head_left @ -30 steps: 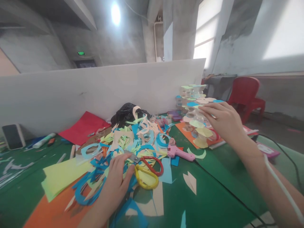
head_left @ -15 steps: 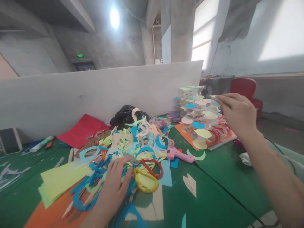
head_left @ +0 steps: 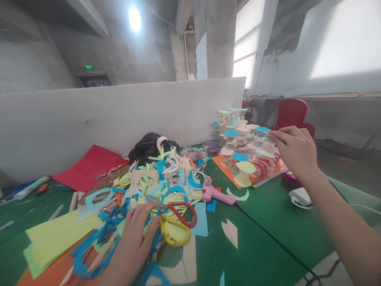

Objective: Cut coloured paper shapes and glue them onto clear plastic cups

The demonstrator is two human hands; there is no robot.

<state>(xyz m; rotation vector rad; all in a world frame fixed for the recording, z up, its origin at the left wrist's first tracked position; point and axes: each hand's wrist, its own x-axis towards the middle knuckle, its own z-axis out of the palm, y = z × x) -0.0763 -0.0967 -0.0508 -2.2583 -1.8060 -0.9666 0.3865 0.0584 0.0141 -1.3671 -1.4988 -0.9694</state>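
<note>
My left hand (head_left: 136,228) lies over the paper scraps, fingers stretched out and apart. Its fingertips reach the blades of the scissors (head_left: 177,223), which have one red and one yellow handle loop. On the right, my right hand (head_left: 293,149) is raised with thumb and fingers pinched at the right edge of a blue paper disc (head_left: 263,130). That disc sits at the right side of a stacked structure (head_left: 238,139) of clear cups and pastel paper discs. Loops and strips of cut paper (head_left: 175,167) are heaped left of it.
A pink glue gun (head_left: 218,195) lies mid-table, its black cord (head_left: 268,232) running to the lower right. Yellow-green sheets (head_left: 59,238) and a red sheet (head_left: 91,169) are at left. Behind stand a black plastic bag (head_left: 145,147) and a white partition (head_left: 133,111). A white charger (head_left: 300,196) lies at right.
The view has shifted slightly to the right. My right hand has lowered a little, and the pale green paper at its fingertips no longer shows there. My left hand stays by the scissors.
</note>
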